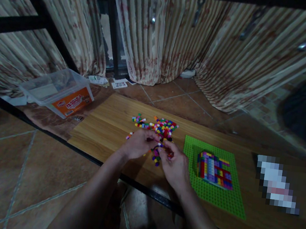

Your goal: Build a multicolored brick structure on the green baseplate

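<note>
My left hand [139,142] and right hand [176,166] meet over the wooden tabletop [97,126], fingers curled inward and fingertips close together. A small white-and-purple toy brick [160,144] shows between them, though I cannot tell which of my hands, if either, grips it. Loose building bricks [165,125] in many colours lie scattered just beyond and beneath my fingers. To the right of my right hand, a multicoloured brick build [214,170] sits on a green studded baseplate [215,199]. Off to the left, beyond the tabletop, stands a clear plastic tub [42,96] with an orange label [72,102]
</note>
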A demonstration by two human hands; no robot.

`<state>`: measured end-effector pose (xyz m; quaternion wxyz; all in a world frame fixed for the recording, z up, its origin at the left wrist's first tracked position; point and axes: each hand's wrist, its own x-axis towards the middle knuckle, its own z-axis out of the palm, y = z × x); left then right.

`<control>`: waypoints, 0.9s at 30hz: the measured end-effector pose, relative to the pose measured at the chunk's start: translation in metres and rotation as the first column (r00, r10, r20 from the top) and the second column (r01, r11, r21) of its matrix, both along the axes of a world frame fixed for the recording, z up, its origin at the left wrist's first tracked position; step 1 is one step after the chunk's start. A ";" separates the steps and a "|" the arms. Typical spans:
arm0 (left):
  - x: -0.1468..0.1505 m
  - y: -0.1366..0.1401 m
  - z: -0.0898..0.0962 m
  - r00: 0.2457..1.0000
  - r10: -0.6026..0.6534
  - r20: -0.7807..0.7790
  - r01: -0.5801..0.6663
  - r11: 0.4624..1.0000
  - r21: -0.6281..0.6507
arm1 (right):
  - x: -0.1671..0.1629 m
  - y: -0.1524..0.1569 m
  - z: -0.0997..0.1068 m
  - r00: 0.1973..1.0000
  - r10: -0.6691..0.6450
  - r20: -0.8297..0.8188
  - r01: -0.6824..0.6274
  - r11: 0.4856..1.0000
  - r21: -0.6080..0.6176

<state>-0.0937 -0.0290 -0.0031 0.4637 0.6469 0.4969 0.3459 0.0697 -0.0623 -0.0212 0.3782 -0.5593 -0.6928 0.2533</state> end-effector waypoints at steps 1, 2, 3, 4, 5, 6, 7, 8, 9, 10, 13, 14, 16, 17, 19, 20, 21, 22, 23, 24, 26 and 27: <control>0.000 0.000 0.000 1.000 -0.003 -0.010 0.003 1.000 0.016 | 0.001 0.001 0.000 1.000 0.000 -0.007 0.000 1.000 -0.011; 0.000 0.000 0.000 1.000 -0.008 -0.019 0.009 0.999 0.032 | 0.003 0.002 0.000 1.000 0.002 -0.005 -0.002 1.000 -0.017; 0.001 0.000 0.000 1.000 -0.013 -0.026 0.014 0.999 0.047 | 0.004 0.003 0.000 1.000 0.002 0.002 -0.002 1.000 -0.024; 0.001 0.000 -0.001 0.999 -0.015 -0.030 0.017 0.998 0.059 | 0.004 0.003 0.000 1.000 0.001 0.010 -0.001 1.000 -0.031; 0.003 -0.001 -0.002 0.999 -0.014 -0.033 0.016 0.997 0.072 | 0.005 0.004 0.001 1.000 -0.002 0.018 0.003 0.999 -0.038; 0.005 -0.001 -0.003 0.999 -0.007 -0.040 0.011 0.996 0.083 | 0.005 0.004 0.001 1.000 -0.009 0.024 0.010 0.999 -0.043; 0.007 -0.002 -0.003 0.999 0.005 -0.052 0.000 0.996 0.093 | 0.005 0.004 0.001 0.999 -0.020 0.031 0.021 0.999 -0.044; 0.010 -0.003 -0.004 0.997 0.025 -0.071 -0.018 0.994 0.104 | 0.004 0.004 0.001 0.999 -0.034 0.038 0.036 0.998 -0.044; 0.013 -0.004 -0.004 0.994 0.050 -0.097 -0.039 0.993 0.114 | 0.004 0.004 0.001 0.998 -0.053 0.045 0.055 0.998 -0.042; 0.016 -0.005 -0.003 0.989 0.079 -0.125 -0.064 0.990 0.124 | 0.004 0.004 0.001 0.996 -0.075 0.049 0.077 0.996 -0.039; 0.022 -0.008 0.000 0.970 0.146 -0.195 -0.119 0.982 0.148 | 0.004 0.004 0.001 0.992 -0.121 0.037 0.122 0.992 -0.030; 0.023 -0.008 0.001 0.966 0.154 -0.208 -0.123 0.980 0.155 | 0.004 0.004 0.001 0.992 -0.121 0.029 0.121 0.992 -0.030; 0.021 -0.007 0.001 0.962 0.157 -0.222 -0.119 0.978 0.173 | 0.005 0.005 0.001 0.994 -0.107 0.014 0.108 0.994 -0.036; 0.020 -0.006 0.001 0.962 0.154 -0.227 -0.113 0.977 0.182 | 0.005 0.005 0.001 0.995 -0.099 0.007 0.099 0.994 -0.042; 0.017 -0.005 0.000 0.961 0.136 -0.239 -0.090 0.977 0.194 | 0.004 0.005 0.000 0.996 -0.084 -0.014 0.083 0.995 -0.054; 0.015 -0.005 0.000 0.960 0.127 -0.248 -0.078 0.977 0.197 | 0.004 0.005 0.000 0.997 -0.074 -0.025 0.072 0.996 -0.058; 0.014 -0.006 0.000 0.959 0.116 -0.258 -0.065 0.978 0.198 | 0.004 0.006 0.000 0.998 -0.061 -0.032 0.059 0.997 -0.058; 0.014 -0.006 0.000 0.959 0.104 -0.264 -0.051 0.979 0.199 | 0.004 0.006 0.000 0.999 -0.046 -0.029 0.045 0.998 -0.054; 0.014 -0.007 0.001 0.960 0.093 -0.264 -0.040 0.979 0.199 | 0.004 0.006 0.000 0.999 -0.035 -0.017 0.034 0.998 -0.047; 0.015 -0.008 0.002 0.962 0.084 -0.261 -0.032 0.979 0.199 | 0.004 0.006 0.001 1.000 -0.024 0.001 0.025 0.999 -0.039; 0.017 -0.009 0.004 0.966 0.070 -0.250 -0.020 0.980 0.196 | 0.004 0.006 0.001 0.999 -0.016 0.029 0.017 0.999 -0.031; 0.019 -0.010 0.004 0.967 0.070 -0.246 -0.022 0.981 0.193 | 0.004 0.006 0.001 0.999 -0.017 0.031 0.018 0.999 -0.033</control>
